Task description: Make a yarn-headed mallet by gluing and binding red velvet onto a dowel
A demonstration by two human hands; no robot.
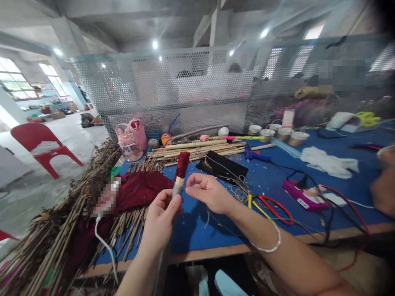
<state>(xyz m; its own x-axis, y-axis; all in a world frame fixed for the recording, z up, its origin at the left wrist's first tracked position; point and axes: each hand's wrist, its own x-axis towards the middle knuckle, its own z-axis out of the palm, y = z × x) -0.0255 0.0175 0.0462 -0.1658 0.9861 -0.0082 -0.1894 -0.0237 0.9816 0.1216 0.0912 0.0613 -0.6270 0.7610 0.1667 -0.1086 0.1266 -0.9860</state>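
My left hand (160, 218) is closed around a stick (178, 185) held upright over the blue table (364, 193). The stick's top end carries a dark red cloth wrap (182, 163) above a pale band. My right hand (209, 192) hovers just right of the stick, fingers curled and pinched as if on a thin thread, which I cannot make out clearly. A bangle sits on my right wrist.
A heap of dry stalks (61, 230) and dark red cloth (138, 190) lie at the left. Red-handled scissors (271, 205), a blue glue gun (254, 155), a pink tool (300, 196), bamboo sticks (197, 149), small cups (277, 133) and a perforated metal screen (191, 90) are further back. Another person's arm (384, 193) is at the right edge.
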